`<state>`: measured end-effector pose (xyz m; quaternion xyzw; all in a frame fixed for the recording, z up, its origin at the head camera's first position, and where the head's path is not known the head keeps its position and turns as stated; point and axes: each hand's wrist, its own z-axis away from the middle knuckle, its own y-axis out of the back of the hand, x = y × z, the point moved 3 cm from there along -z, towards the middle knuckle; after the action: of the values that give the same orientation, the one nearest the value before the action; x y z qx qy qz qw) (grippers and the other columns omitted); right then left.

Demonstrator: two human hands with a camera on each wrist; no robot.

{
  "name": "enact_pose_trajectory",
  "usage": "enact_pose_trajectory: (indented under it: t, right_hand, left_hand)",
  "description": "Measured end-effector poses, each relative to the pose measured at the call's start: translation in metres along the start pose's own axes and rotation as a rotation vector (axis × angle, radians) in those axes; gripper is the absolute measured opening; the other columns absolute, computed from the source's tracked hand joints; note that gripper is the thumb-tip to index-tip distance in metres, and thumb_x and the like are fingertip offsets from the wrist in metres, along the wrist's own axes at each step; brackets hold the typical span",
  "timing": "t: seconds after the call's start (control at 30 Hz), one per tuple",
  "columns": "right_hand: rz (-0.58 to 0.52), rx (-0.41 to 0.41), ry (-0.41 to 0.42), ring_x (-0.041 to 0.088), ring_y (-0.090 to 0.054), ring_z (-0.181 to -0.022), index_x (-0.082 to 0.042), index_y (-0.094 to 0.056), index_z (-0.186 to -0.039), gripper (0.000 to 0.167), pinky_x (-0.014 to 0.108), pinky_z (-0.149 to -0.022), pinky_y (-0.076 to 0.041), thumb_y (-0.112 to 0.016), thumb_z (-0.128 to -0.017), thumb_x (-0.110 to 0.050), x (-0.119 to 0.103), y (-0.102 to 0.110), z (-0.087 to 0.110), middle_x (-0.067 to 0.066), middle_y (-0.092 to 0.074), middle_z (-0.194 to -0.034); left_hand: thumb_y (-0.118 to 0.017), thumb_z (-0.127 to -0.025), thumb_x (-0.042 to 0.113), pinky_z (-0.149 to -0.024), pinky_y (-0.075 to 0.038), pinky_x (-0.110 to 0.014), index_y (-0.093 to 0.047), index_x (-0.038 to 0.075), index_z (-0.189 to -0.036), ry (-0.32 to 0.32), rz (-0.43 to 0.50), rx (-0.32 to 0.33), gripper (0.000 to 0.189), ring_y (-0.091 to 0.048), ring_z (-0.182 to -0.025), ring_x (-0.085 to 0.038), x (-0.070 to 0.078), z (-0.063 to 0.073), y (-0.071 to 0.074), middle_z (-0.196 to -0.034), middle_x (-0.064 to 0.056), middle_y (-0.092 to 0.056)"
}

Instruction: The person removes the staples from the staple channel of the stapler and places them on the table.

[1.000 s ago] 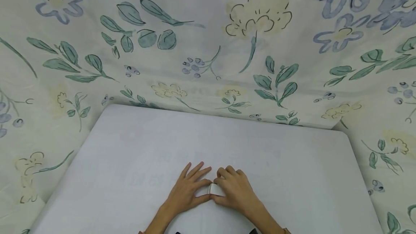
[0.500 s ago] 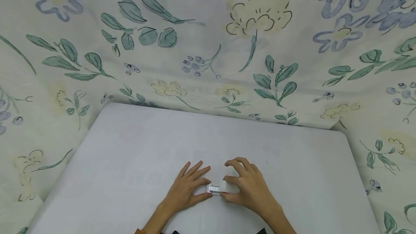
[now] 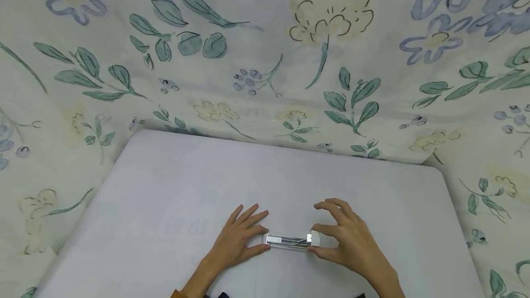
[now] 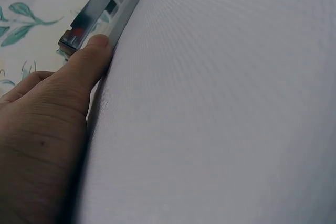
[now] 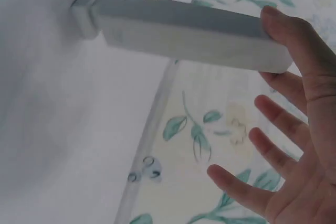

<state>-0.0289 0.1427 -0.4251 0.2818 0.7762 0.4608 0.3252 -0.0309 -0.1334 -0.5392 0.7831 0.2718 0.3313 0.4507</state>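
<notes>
A white stapler [image 3: 290, 241] lies on the table between my hands, its cover swung up so the metal magazine shows. My left hand [image 3: 237, 243] holds the stapler's left end between thumb and index finger, the other fingers spread. In the left wrist view, the thumb presses on the base beside the raised metal front [image 4: 79, 32]. At the right end, my right hand [image 3: 352, 243] pinches the white cover [image 5: 184, 32]. The right wrist view shows thumb and index finger at the cover's free end, with the remaining fingers extended below it.
Under the hands is a white tabletop [image 3: 174, 192] with rounded far corners. A cloth with a flower and leaf print [image 3: 265, 77] hangs behind it and along both sides. An orange sleeve edge [image 3: 177, 294] shows at the bottom.
My right hand has moved right, swinging the stapler's cover up and away from the left end, which exposes the metal magazine. My left hand has stayed at the left end.
</notes>
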Motion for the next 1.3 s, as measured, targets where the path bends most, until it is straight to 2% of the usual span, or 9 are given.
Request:
enact_pose_trajectory:
  t: [0.17, 0.33, 0.43, 0.57, 0.67, 0.83, 0.97, 1.13, 1.3]
  right_hand:
    - [-0.004, 0.022, -0.011, 0.025, -0.052, -0.126, -0.024, -0.082, -0.087, 0.041, 0.033, -0.069, -0.062, -0.100, -0.053, -0.040, 0.017, 0.008, 0.017, 0.000, -0.065, -0.127]
    - [-0.007, 0.033, -0.060, 0.024, -0.051, -0.122, -0.020, -0.082, -0.087, 0.042, 0.020, -0.056, -0.054, -0.099, -0.051, -0.035, 0.036, 0.011, 0.042, 0.003, -0.065, -0.124]
    - [-0.005, 0.008, -0.123, 0.022, -0.054, -0.116, -0.020, -0.082, -0.088, 0.042, 0.019, -0.056, -0.053, -0.099, -0.053, -0.035, 0.045, 0.005, 0.056, 0.003, -0.067, -0.123]
    - [0.018, -0.065, -0.224, 0.020, -0.062, -0.109, -0.024, -0.081, -0.089, 0.040, 0.020, -0.059, -0.054, -0.099, -0.055, -0.034, 0.053, -0.008, 0.071, -0.001, -0.069, -0.120]
    - [0.011, -0.086, -0.244, 0.020, -0.066, -0.102, -0.025, -0.079, -0.091, 0.040, 0.019, -0.059, -0.053, -0.098, -0.057, -0.031, 0.057, -0.016, 0.078, -0.003, -0.070, -0.117]
    - [-0.007, -0.051, -0.226, 0.015, -0.068, -0.090, -0.026, -0.076, -0.093, 0.044, 0.018, -0.057, -0.053, -0.099, -0.056, -0.028, 0.057, -0.022, 0.082, -0.003, -0.071, -0.109]
    - [-0.003, -0.050, -0.225, 0.013, -0.068, -0.086, -0.027, -0.072, -0.094, 0.047, 0.019, -0.058, -0.053, -0.099, -0.056, -0.027, 0.056, -0.024, 0.083, -0.006, -0.071, -0.106]
    - [0.024, -0.059, -0.203, 0.013, -0.069, -0.088, -0.027, -0.070, -0.094, 0.047, 0.022, -0.061, -0.056, -0.098, -0.056, -0.030, 0.053, -0.021, 0.081, -0.007, -0.071, -0.105]
    - [0.035, -0.121, -0.187, 0.018, -0.068, -0.098, -0.030, -0.072, -0.101, 0.047, 0.037, -0.070, -0.060, -0.095, -0.062, -0.040, 0.048, -0.006, 0.066, -0.003, -0.071, -0.114]
  left_hand:
    - [-0.077, -0.079, 0.057, -0.120, -0.035, -0.055, -0.075, 0.031, -0.102, 0.005, 0.012, -0.008, 0.035, -0.056, -0.140, -0.028, -0.002, 0.000, 0.001, -0.142, 0.003, -0.066]
    - [-0.076, -0.079, 0.058, -0.120, -0.034, -0.054, -0.075, 0.032, -0.102, 0.000, 0.002, -0.021, 0.035, -0.055, -0.141, -0.027, -0.002, 0.002, 0.000, -0.142, 0.004, -0.066]
    - [-0.076, -0.079, 0.058, -0.121, -0.034, -0.054, -0.075, 0.032, -0.103, 0.003, 0.002, -0.025, 0.035, -0.055, -0.141, -0.027, -0.002, 0.003, 0.000, -0.143, 0.004, -0.066]
    - [-0.075, -0.081, 0.059, -0.122, -0.032, -0.054, -0.075, 0.032, -0.104, 0.008, 0.011, -0.038, 0.035, -0.054, -0.142, -0.027, -0.002, 0.004, 0.000, -0.144, 0.004, -0.065]
    - [-0.075, -0.081, 0.059, -0.121, -0.032, -0.054, -0.074, 0.032, -0.104, 0.008, 0.013, -0.041, 0.035, -0.053, -0.142, -0.027, -0.002, 0.004, 0.000, -0.144, 0.004, -0.065]
    - [-0.076, -0.080, 0.058, -0.122, -0.033, -0.054, -0.074, 0.032, -0.104, 0.008, 0.007, -0.041, 0.035, -0.053, -0.143, -0.026, -0.002, 0.005, 0.001, -0.144, 0.004, -0.064]
    - [-0.075, -0.081, 0.058, -0.121, -0.033, -0.054, -0.074, 0.032, -0.105, 0.007, 0.007, -0.042, 0.035, -0.053, -0.143, -0.026, -0.002, 0.006, 0.001, -0.144, 0.005, -0.064]
    - [-0.074, -0.082, 0.059, -0.121, -0.033, -0.055, -0.074, 0.032, -0.104, -0.002, 0.009, -0.035, 0.035, -0.054, -0.142, -0.027, -0.002, 0.007, 0.001, -0.144, 0.004, -0.064]
    - [-0.073, -0.082, 0.060, -0.121, -0.033, -0.055, -0.074, 0.032, -0.105, -0.009, 0.014, -0.031, 0.036, -0.053, -0.143, -0.027, -0.003, 0.008, 0.001, -0.145, 0.004, -0.064]
